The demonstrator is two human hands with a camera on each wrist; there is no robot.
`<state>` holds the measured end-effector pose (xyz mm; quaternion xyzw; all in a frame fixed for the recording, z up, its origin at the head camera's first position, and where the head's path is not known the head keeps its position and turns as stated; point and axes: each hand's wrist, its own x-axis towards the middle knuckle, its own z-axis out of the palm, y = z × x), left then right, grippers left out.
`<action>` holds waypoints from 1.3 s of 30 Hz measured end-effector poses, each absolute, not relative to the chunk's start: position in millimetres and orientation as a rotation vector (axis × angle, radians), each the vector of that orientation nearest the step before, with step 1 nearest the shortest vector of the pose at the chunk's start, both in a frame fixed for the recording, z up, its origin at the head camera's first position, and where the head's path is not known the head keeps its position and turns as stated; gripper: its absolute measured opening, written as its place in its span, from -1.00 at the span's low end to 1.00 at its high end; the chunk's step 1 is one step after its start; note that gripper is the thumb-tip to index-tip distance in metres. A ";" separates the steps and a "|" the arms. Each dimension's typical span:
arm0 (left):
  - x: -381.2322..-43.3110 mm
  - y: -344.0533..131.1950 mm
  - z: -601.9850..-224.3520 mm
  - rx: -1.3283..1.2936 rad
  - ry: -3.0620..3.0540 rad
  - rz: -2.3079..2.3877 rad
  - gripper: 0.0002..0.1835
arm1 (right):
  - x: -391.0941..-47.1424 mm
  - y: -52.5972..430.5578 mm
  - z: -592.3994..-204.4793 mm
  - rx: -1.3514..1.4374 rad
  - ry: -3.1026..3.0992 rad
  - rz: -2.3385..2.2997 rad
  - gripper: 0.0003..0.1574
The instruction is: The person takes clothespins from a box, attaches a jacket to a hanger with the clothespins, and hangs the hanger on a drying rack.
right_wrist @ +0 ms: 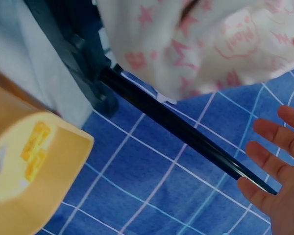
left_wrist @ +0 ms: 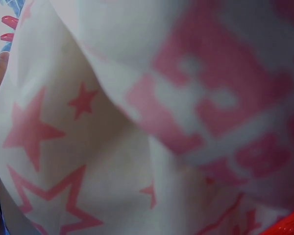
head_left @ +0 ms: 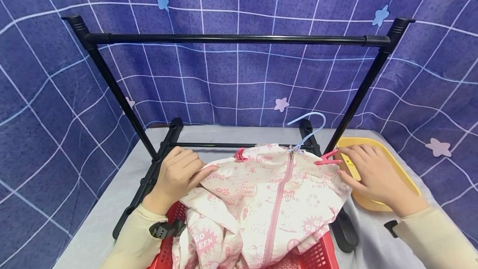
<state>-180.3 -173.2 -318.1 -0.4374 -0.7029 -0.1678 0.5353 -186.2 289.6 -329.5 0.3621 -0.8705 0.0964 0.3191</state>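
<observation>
A white zip-up jacket with pink print hangs on a light blue hanger, whose hook rises above the collar. Two pink clothespins sit on its shoulders, a left clothespin and a right clothespin. My left hand pinches the jacket's left shoulder edge between thumb and curled fingers. Beside the right shoulder, my right hand has its fingers extended near the right clothespin; the right wrist view shows these fingers spread and apart from the fabric. Jacket cloth fills most of the left wrist view.
Beneath the jacket stands a red basket. A black rack with a top bar rises behind it. At the right lies a yellow tray with small yellow pieces inside. A patterned blue curtain hangs behind.
</observation>
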 end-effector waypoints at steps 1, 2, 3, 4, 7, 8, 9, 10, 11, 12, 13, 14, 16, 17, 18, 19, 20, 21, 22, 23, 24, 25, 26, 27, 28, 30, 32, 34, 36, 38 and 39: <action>-180.2 -173.1 -318.1 -1.042 -1.676 -0.401 -0.49 | -186.3 289.7 -332.2 0.954 -2.292 0.257 -0.17; -180.1 -173.1 -318.1 -1.042 -1.676 -0.401 -0.49 | -186.4 289.7 -334.9 0.957 -2.294 0.259 -0.20; -180.1 -173.1 -318.1 -1.043 -1.677 -0.402 -0.49 | -186.1 289.8 -337.4 0.958 -2.299 0.261 -0.23; -180.1 -173.1 -318.2 -1.043 -1.678 -0.403 -0.49 | -185.7 289.7 -340.0 0.957 -2.306 0.262 -0.26; -180.1 -173.2 -318.5 -1.043 -1.681 -0.401 -0.49 | -183.9 289.7 -345.6 0.940 -2.349 0.266 -0.38; -180.1 -173.3 -318.6 -1.043 -1.681 -0.400 -0.49 | -183.3 289.6 -346.9 0.934 -2.366 0.263 -0.42; -180.1 -173.4 -318.7 -1.042 -1.683 -0.399 -0.49 | -182.7 289.7 -348.0 0.929 -2.385 0.259 -0.44; -180.1 -173.4 -318.8 -1.041 -1.684 -0.397 -0.49 | -182.4 289.6 -348.9 0.924 -2.400 0.252 -0.45; -180.0 -173.5 -318.9 -1.040 -1.685 -0.395 -0.49 | -181.9 289.6 -349.6 0.922 -2.413 0.246 -0.47; -180.0 -173.7 -319.1 -1.039 -1.687 -0.394 -0.49 | -181.6 289.5 -350.2 0.923 -2.422 0.240 -0.49; -180.0 -173.8 -319.2 -1.037 -1.688 -0.392 -0.49 | -181.6 289.4 -351.0 0.925 -2.426 0.232 -0.52; -179.9 -174.0 -319.2 -1.036 -1.687 -0.391 -0.49 | -181.7 289.4 -351.9 0.930 -2.428 0.227 -0.56; -179.8 -174.4 -319.4 -1.033 -1.688 -0.390 -0.49 | -182.3 289.4 -354.2 0.935 -2.428 0.227 -0.63; -179.8 -174.5 -319.5 -1.031 -1.688 -0.390 -0.49 | -182.6 289.5 -355.7 0.934 -2.430 0.233 -0.66; -179.7 -174.7 -319.7 -1.030 -1.689 -0.389 -0.49 | -183.2 289.5 -357.4 0.931 -2.431 0.236 -0.68; -179.7 -174.8 -319.8 -1.031 -1.689 -0.389 -0.49 | -183.6 289.5 -359.2 0.926 -2.434 0.239 -0.69; -179.6 -174.9 -319.9 -1.031 -1.690 -0.389 -0.49 | -184.0 289.5 -361.0 0.920 -2.436 0.244 -0.69; -179.6 -174.9 -320.1 -1.031 -1.690 -0.388 -0.49 | -184.5 289.6 -362.8 0.913 -2.439 0.246 -0.68; -179.6 -174.9 -320.1 -1.031 -1.689 -0.388 -0.49 | -184.8 289.7 -364.4 0.905 -2.442 0.249 -0.68; -179.6 -175.0 -320.2 -1.031 -1.690 -0.387 -0.49 | -185.1 289.7 -365.9 0.897 -2.445 0.251 -0.67; -179.6 -175.0 -320.3 -1.030 -1.690 -0.386 -0.49 | -185.4 289.7 -367.2 0.889 -2.448 0.251 -0.67; -179.8 -175.0 -320.3 -1.030 -1.690 -0.386 -0.49 | -185.6 289.7 -368.4 0.880 -2.452 0.251 -0.67; -179.8 -175.0 -320.4 -1.030 -1.691 -0.385 -0.49 | -185.5 289.7 -369.4 0.873 -2.457 0.250 -0.67; -179.9 -175.0 -320.5 -1.030 -1.690 -0.385 -0.49 | -185.3 289.5 -370.4 0.867 -2.464 0.254 -0.67; -179.9 -175.0 -320.6 -1.030 -1.691 -0.383 -0.49 | -184.9 289.2 -371.3 0.862 -2.471 0.258 -0.67; -179.8 -175.1 -320.8 -1.032 -1.692 -0.383 -0.49 | -184.1 288.1 -372.7 0.859 -2.484 0.270 -0.68; -179.6 -175.2 -320.8 -1.032 -1.691 -0.382 -0.49 | -183.6 286.9 -373.9 0.863 -2.492 0.291 -0.69; -179.4 -175.2 -320.5 -1.032 -1.693 -0.381 -0.49 | -183.7 285.7 -375.1 0.870 -2.493 0.312 -0.70; -179.4 -175.2 -320.1 -1.032 -1.695 -0.382 -0.49 | -184.2 284.6 -376.3 0.876 -2.492 0.328 -0.71; -179.4 -175.0 -319.6 -1.032 -1.694 -0.382 -0.49 | -184.8 283.5 -377.9 0.875 -2.491 0.342 -0.73; -179.5 -174.9 -319.4 -1.032 -1.695 -0.381 -0.49 | -185.0 283.0 -378.9 0.872 -2.491 0.350 -0.73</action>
